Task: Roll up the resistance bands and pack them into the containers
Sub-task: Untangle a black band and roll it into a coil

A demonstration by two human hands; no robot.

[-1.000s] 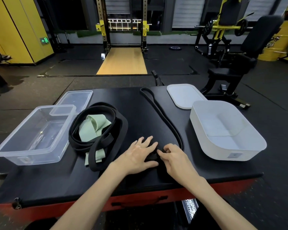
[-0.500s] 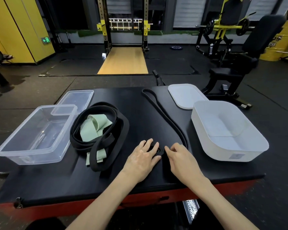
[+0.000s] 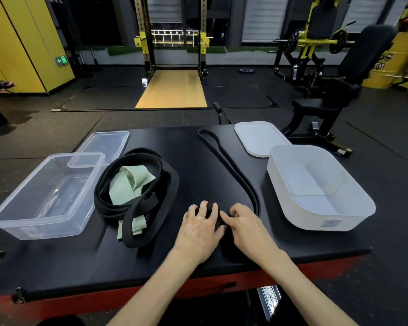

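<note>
Both your hands work the near end of the thin black band (image 3: 238,175). Your left hand (image 3: 199,225) curls over the small coil started there and your right hand (image 3: 244,223) pinches it from the other side, so the turns cannot spring loose. The rest of that band lies stretched away from you in a long narrow loop across the desk (image 3: 193,165), which should let it feed into the coil without twisting. The white container (image 3: 304,217) stands open just right of the band, its lid (image 3: 257,137) laid behind it, probably ready for the finished roll. The wider black bands (image 3: 174,184) and a green band (image 3: 127,184) wait unrolled in a heap beside the clear container (image 3: 45,228).
</note>
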